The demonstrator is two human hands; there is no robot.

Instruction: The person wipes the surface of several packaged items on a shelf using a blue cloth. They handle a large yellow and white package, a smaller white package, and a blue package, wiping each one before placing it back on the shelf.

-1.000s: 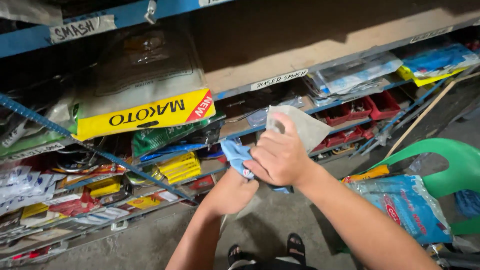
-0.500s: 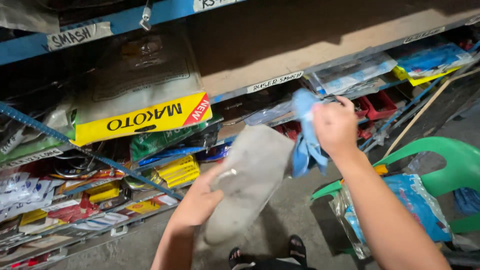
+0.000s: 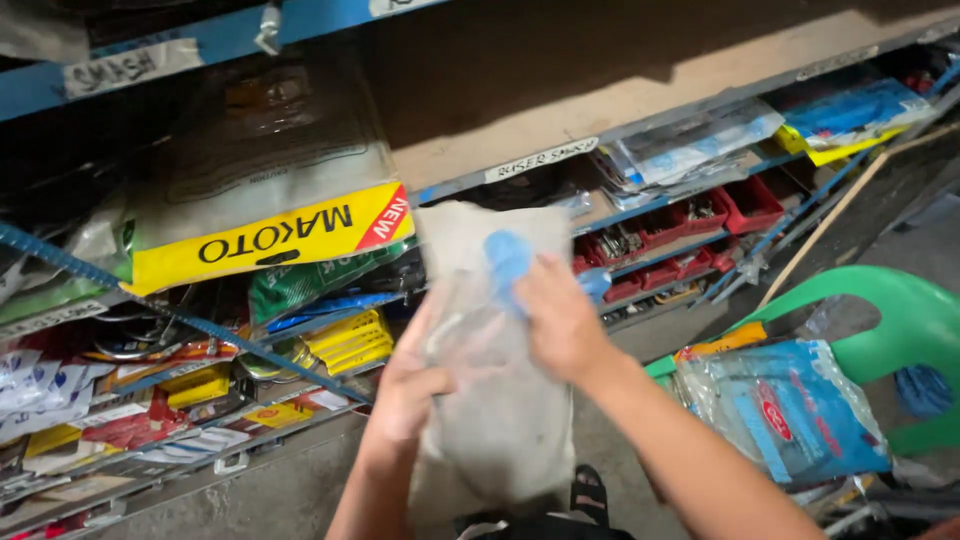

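The left hand (image 3: 415, 385) is holding a dusty, greyish plastic bag (image 3: 500, 400) upright in front of the shelves (image 3: 560, 150), its fingers curling around the bag's left edge and gripping it about halfway up. The right hand (image 3: 560, 320) is pressing a blue cloth (image 3: 508, 258) against the upper front of the bag; its fingers are closing over the cloth, which is sticking out just above the fingertips, with another bit of blue showing at the right. The bag is standing between the two hands, touching both, well clear of the shelves behind. What is inside the bag is too cloudy to make out. Its lower end is blending into the dark clothing below. A green chair (image 3: 900, 320) at the right is carrying a clear packet (image 3: 790, 410) with blue contents.
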